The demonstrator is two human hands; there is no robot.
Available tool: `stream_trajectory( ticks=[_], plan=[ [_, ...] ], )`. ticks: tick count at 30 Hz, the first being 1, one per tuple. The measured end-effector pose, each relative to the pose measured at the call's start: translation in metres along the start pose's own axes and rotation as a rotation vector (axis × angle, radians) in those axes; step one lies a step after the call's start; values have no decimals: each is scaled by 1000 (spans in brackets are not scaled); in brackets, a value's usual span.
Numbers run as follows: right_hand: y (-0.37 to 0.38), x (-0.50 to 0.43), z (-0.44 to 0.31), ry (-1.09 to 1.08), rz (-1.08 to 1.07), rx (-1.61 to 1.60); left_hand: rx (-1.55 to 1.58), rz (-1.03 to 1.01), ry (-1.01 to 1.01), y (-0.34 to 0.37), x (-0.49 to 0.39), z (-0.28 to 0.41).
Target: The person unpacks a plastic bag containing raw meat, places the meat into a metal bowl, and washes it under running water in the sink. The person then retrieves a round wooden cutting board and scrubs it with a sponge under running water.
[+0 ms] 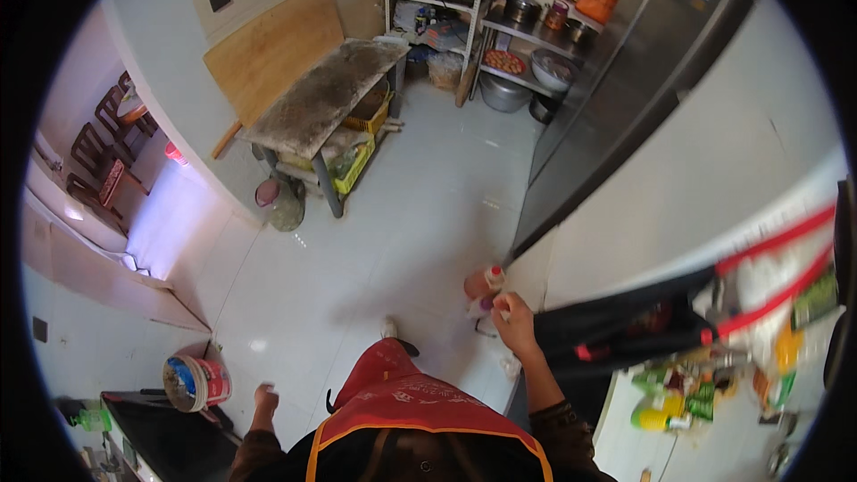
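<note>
My right hand (515, 323) hangs half-curled on the right, with nothing visible in it and a gap between thumb and fingers. In the picture it overlaps a plastic jug of reddish liquid (481, 283) with a red cap and a smaller purple-capped bottle (481, 308), both standing on the floor. I cannot see it touching either one. At the lower left my left hand (266, 399) hangs low, small and blurred, its fingers mostly hidden. Nearest to it in the picture is a white-and-red bucket (213, 381) with something blue inside. A red apron (408, 395) with yellow edging covers my front.
A worn table (321, 97) with yellow crates (358, 164) beneath stands ahead, a lidded jar (284, 204) beside it. Shelves with pots (522, 8) line the back. A tall dark metal cabinet (602, 87) rises at right. A doorway to chairs (94, 147) is at left.
</note>
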State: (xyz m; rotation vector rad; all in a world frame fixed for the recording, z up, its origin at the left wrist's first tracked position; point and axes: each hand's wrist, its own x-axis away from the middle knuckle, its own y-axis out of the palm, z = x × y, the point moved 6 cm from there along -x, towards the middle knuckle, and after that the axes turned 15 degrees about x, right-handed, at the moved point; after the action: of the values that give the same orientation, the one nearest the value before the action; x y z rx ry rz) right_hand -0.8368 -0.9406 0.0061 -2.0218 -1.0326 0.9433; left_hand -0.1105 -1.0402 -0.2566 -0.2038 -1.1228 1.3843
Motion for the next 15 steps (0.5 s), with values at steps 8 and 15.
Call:
stream_trajectory(
  ticks=[8,15],
  plan=[
    [131,-186,128,352,-170,251,-163,28,-479,9,-101,147],
    [210,-142,274,727,-860,527,-505,-124,202,138,-351,576]
  ],
)
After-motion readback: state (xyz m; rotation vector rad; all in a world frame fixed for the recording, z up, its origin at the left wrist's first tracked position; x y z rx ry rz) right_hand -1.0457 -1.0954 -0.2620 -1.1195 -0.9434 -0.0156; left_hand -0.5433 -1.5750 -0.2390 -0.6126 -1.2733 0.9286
